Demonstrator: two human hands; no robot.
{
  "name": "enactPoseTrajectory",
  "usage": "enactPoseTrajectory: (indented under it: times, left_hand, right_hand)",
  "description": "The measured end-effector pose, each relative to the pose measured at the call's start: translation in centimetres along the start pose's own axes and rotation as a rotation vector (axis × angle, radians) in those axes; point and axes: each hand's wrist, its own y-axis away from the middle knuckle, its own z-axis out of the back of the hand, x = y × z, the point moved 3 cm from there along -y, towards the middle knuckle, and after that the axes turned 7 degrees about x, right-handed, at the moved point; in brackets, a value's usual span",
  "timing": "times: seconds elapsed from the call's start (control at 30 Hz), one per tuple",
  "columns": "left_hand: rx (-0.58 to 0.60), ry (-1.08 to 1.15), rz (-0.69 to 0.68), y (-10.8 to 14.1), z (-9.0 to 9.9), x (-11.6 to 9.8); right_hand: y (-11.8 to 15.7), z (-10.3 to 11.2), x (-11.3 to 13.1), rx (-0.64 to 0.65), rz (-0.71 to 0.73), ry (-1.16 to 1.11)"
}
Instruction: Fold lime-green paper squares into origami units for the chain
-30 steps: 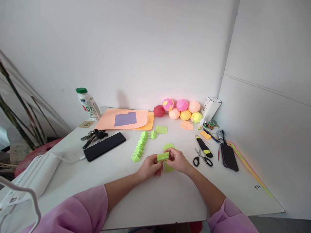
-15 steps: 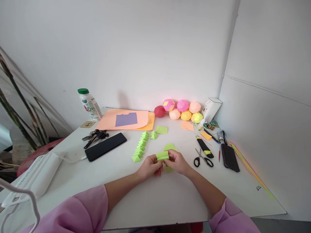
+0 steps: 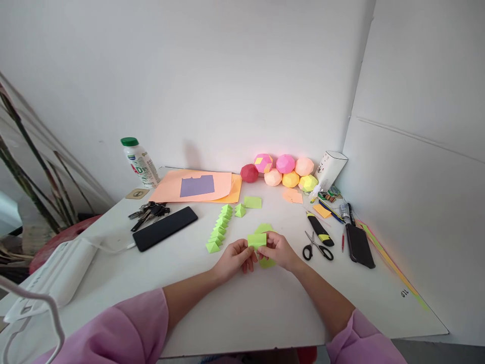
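Note:
A small green piece of paper [image 3: 256, 240] with a crease across it is held up between my two hands. My left hand [image 3: 235, 259] pinches its left side, thumb in front. At the right side, my right hand [image 3: 279, 251] grips it between thumb and fingers. Underneath, on the table, lies more green paper [image 3: 267, 263], partly covered by my hands. To the left stands a row of folded green paper pyramids [image 3: 218, 232], with a single green pyramid [image 3: 240, 211] beside its far end. A flat green sheet [image 3: 252, 202] lies just behind.
Scissors [image 3: 317, 246] and a yellow-black utility knife [image 3: 320, 230] lie right of my hands, a dark phone [image 3: 359, 245] farther right. Several paper balls [image 3: 285, 164] are stacked by the wall. Keys [image 3: 148, 212] and a black power bank [image 3: 165, 229] are on the left.
The green paper has moved slightly right and shows more of its face above the crease. My left fingers have spread a little beneath it.

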Motion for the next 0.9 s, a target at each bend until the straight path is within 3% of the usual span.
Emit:
enactPoseTrajectory:
  times: [0.27, 0.43, 0.57, 0.7, 0.9]
  left_hand:
    - [-0.032, 0.023, 0.006, -0.1, 0.0, 0.0]
    - [-0.042, 0.068, -0.007, 0.0, 0.3, 0.0]
    - [-0.033, 0.029, -0.054, -0.1, 0.2, 0.0]
    - [-0.058, -0.032, -0.036, -0.3, 0.2, 0.0]
    - [0.009, -0.021, 0.018, -0.2, 0.2, 0.1]
  right_hand:
    - [0.1, 0.7, 0.1, -0.01, -0.014, -0.007]
    - [0.1, 1.1, 0.0, -0.066, -0.031, 0.128]
    - [0.0, 0.6, -0.1, -0.086, -0.03, 0.048]
    - [0.0, -0.1, -0.7, -0.028, -0.058, 0.038]
    - [0.3, 0.4, -0.5, -0.089, 0.056, 0.176]
